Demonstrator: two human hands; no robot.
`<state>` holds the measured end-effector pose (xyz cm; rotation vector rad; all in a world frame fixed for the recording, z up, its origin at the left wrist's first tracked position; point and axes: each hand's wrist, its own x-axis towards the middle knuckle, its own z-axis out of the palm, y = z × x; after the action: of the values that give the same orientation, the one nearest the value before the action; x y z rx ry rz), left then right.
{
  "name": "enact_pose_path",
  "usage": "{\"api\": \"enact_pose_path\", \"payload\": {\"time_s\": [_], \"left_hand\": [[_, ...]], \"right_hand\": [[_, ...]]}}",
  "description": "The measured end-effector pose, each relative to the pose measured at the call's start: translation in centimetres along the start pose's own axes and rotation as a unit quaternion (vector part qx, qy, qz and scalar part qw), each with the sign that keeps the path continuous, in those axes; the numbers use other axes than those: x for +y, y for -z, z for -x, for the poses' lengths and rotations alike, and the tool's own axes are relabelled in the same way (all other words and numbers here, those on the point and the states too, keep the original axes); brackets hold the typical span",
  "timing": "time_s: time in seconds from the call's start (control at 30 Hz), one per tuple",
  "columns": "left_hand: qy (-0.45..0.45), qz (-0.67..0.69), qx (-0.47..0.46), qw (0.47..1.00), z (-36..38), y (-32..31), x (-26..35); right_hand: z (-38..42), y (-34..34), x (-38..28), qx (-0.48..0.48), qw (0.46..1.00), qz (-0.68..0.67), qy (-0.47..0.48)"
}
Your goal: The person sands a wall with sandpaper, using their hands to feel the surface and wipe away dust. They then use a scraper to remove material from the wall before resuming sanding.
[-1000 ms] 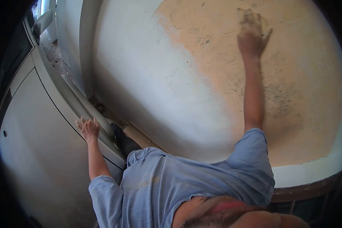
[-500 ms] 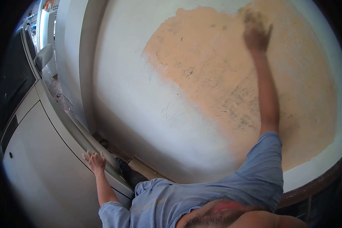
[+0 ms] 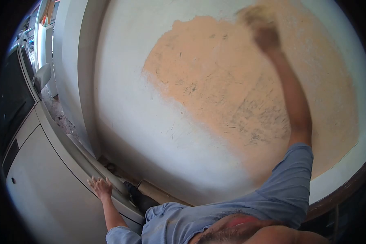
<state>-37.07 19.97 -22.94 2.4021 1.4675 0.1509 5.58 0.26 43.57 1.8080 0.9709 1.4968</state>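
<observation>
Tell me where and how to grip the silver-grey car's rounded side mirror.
Probably best by the outer end of the rounded grey side mirror, coming from the side of the pale upright pillar: the mirror juts away from the silver-grey car, leaving that end free.

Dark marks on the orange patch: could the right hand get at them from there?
Probably yes: the right hand is near the top of the patch, and nothing visible stands between it and the dark marks lower on the wall. It may only need to draw downward.
</observation>
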Motion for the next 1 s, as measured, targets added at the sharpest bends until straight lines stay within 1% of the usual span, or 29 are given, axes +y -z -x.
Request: {"api": "enact_pose_path", "payload": {"time_s": [0.03, 0.1, 0.13, 0.17, 0.2, 0.23, 0.27, 0.3, 0.33, 0.37, 0.4, 0.47, 0.5, 0.53, 0.57, 0.6, 0.63, 0.7, 0.73, 0.77, 0.8, 0.83, 0.87, 0.9, 0.97, 1.0], "left_hand": [[-0.001, -0.006, -0.001, 1.000, 0.0, 0.0, 0.0], [0.003, -0.017, 0.004, 1.000, -0.3, -0.1, 0.3], [0.008, -0.018, 0.004, 1.000, -0.1, -0.2, 0.5], [0.015, -0.020, 0.004, 1.000, -0.1, -0.5, 0.1], [0.006, -0.042, 0.013, 0.999, -0.4, -1.7, -0.5], [0.008, -0.045, 0.017, 0.999, -0.3, -1.8, -1.1], [0.001, -0.025, 0.031, 0.999, -0.2, -1.8, -1.0], [-0.009, -0.002, 0.044, 0.999, -0.3, -2.0, -0.7], [-0.007, -0.006, 0.039, 0.999, -0.4, -2.0, -0.7], [-0.016, -0.009, 0.039, 0.999, -0.1, -1.9, -0.6], [-0.013, -0.002, 0.039, 0.999, 0.0, -1.6, -0.4], [-0.006, 0.005, 0.047, 0.999, -0.2, -1.6, -0.4], [-0.006, 0.000, 0.049, 0.999, -0.2, -2.0, -0.5], [-0.006, -0.006, 0.050, 0.999, -0.3, -2.1, -0.5], [-0.007, -0.008, 0.052, 0.999, -0.3, -1.9, -0.3], [-0.004, -0.008, 0.036, 0.999, -0.2, -1.5, 0.0], [0.001, -0.010, 0.019, 1.000, -0.1, -1.2, 0.0], [0.004, -0.016, 0.027, 0.999, -0.4, -2.1, -0.5], [0.002, -0.019, 0.032, 0.999, -0.5, -2.5, -0.6], [-0.009, -0.025, 0.037, 0.999, -0.3, -2.2, -0.7], [-0.003, -0.017, 0.027, 0.999, -0.1, -1.8, -0.5], [-0.001, -0.007, 0.019, 1.000, 0.0, -1.6, -0.2], [-0.005, 0.003, 0.042, 0.999, 0.0, -2.1, -0.3], [-0.015, -0.004, 0.048, 0.999, -0.3, -2.0, 0.3], [-0.015, -0.026, 0.032, 0.999, 0.0, -2.1, -0.4], [-0.012, -0.033, 0.026, 0.999, -0.1, -2.2, -0.4]], "right_hand": [[-2.1, -1.0, 5.2, 0.051, 0.995, 0.045, -0.068], [-4.3, 4.1, 8.8, 0.089, 0.974, -0.020, -0.207], [-4.1, 8.7, 6.5, 0.147, 0.950, -0.122, -0.248], [-3.7, 6.5, 6.4, 0.147, 0.947, -0.131, -0.253], [-2.9, 2.7, 6.4, 0.130, 0.974, 0.017, -0.182], [-1.9, -0.6, 5.9, 0.107, 0.974, 0.168, -0.107], [-0.2, -1.1, 2.4, 0.184, 0.978, 0.092, -0.020], [1.9, -0.4, -1.7, 0.203, 0.977, 0.028, 0.057], [4.1, 0.3, -5.7, 0.211, 0.967, -0.033, 0.135], [5.8, 0.6, -7.4, 0.161, 0.963, -0.088, 0.199], [6.0, 0.7, -6.1, 0.158, 0.965, -0.085, 0.192], [3.7, 1.2, -1.3, 0.082, 0.974, -0.043, 0.206], [2.1, 1.2, 2.8, 0.044, 0.994, -0.071, 0.073], [0.7, -1.8, 8.4, 0.107, 0.993, -0.049, -0.025], [0.3, -1.7, 12.4, 0.162, 0.984, 0.048, -0.060], [-0.1, -1.6, 16.3, 0.211, 0.962, 0.139, -0.105], [-0.7, 8.6, 8.1, 0.165, 0.944, -0.047, -0.282], [-0.7, 5.4, 6.5, 0.237, 0.912, 0.028, -0.335], [-0.4, 0.9, 5.3, 0.097, 0.951, 0.056, -0.290], [0.5, -3.5, 3.8, -0.048, 0.966, 0.082, -0.242], [2.1, -1.8, -3.0, 0.115, 0.983, 0.012, -0.140], [3.3, -0.9, -8.1, 0.022, 0.997, -0.006, -0.069], [4.8, -1.4, -11.2, 0.079, 0.993, -0.074, 0.050], [6.1, -0.4, -13.1, 0.249, 0.945, -0.195, 0.083], [6.9, 0.9, -10.0, 0.203, 0.968, -0.115, 0.092], [7.3, 1.2, -7.3, 0.152, 0.983, -0.098, 0.034]]}}
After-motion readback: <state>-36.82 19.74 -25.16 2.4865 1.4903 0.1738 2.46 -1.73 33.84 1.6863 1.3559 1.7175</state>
